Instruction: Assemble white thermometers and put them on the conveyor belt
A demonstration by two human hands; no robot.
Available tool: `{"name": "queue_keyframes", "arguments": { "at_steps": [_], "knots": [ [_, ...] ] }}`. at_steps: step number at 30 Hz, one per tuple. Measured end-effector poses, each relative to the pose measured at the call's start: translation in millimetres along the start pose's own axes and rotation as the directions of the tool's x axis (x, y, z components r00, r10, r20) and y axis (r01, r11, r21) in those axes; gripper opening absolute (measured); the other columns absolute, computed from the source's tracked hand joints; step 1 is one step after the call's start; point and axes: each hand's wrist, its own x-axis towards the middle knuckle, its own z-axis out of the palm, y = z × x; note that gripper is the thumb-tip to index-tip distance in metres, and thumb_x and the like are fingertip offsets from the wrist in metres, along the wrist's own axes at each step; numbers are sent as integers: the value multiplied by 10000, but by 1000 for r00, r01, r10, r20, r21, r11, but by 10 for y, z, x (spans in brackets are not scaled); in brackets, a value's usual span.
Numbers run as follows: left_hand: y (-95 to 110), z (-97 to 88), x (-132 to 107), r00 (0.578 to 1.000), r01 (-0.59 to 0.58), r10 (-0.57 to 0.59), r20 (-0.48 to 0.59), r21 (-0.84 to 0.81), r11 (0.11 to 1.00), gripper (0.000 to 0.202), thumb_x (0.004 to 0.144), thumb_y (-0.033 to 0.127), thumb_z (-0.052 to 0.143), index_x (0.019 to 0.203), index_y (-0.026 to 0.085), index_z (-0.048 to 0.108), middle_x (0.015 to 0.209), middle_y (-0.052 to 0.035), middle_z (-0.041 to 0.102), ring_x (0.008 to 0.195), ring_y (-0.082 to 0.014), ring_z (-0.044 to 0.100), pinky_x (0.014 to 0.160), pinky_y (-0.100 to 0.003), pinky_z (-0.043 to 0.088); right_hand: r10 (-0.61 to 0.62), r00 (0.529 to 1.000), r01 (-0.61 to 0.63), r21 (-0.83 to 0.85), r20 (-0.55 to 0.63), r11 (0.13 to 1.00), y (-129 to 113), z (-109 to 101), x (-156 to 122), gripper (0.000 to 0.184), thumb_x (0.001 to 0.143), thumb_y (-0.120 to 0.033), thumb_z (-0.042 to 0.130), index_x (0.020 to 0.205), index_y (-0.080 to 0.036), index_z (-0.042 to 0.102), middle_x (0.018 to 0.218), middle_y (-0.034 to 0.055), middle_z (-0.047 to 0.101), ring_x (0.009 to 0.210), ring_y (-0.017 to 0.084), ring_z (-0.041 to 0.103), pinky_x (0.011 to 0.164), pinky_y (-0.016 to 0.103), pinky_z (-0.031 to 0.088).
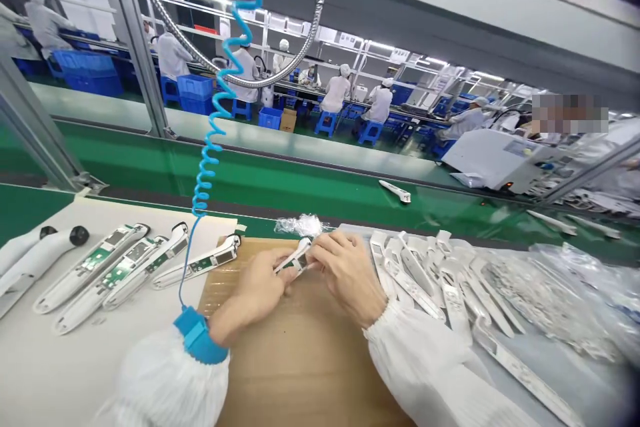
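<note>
My left hand (263, 285) and my right hand (345, 272) are both closed around one white plastic housing (295, 259) with a circuit board in it, held just above a brown cardboard sheet (300, 353). The left fingers grip its lower end, and the right fingertips pinch its upper end. A blue antistatic strap (199, 337) with a coiled blue cord (213, 140) is on my left wrist. Both arms wear white sleeves.
Several white housings with green boards (117, 267) lie in a row to the left. A pile of white plastic covers (440, 277) and clear bags (575, 287) lies to the right. A green conveyor belt (300, 183) carrying a white part (396, 191) runs behind, with seated workers in white beyond.
</note>
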Motion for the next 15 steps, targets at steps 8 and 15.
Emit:
{"name": "queue_keyframes", "arguments": {
  "at_steps": [8,15],
  "knots": [
    [-85,-50,139,890,102,-32,-454,131,986,339,870,308,476,1129,157,634,772,-67,673,673,-205,627,655,-301,447,219,976,-209,332,9,920,-120,255,396,179,887,-87,455,750,-202,447,798,-13,572,793,160,494,737,307,295],
    [-112,-178,139,816,170,-97,-570,75,983,325,856,444,494,1001,183,621,711,-42,668,620,-207,638,628,-305,476,350,935,-353,89,47,931,183,515,493,136,842,-90,505,805,-219,483,894,45,618,883,226,525,783,372,348]
  ]
}}
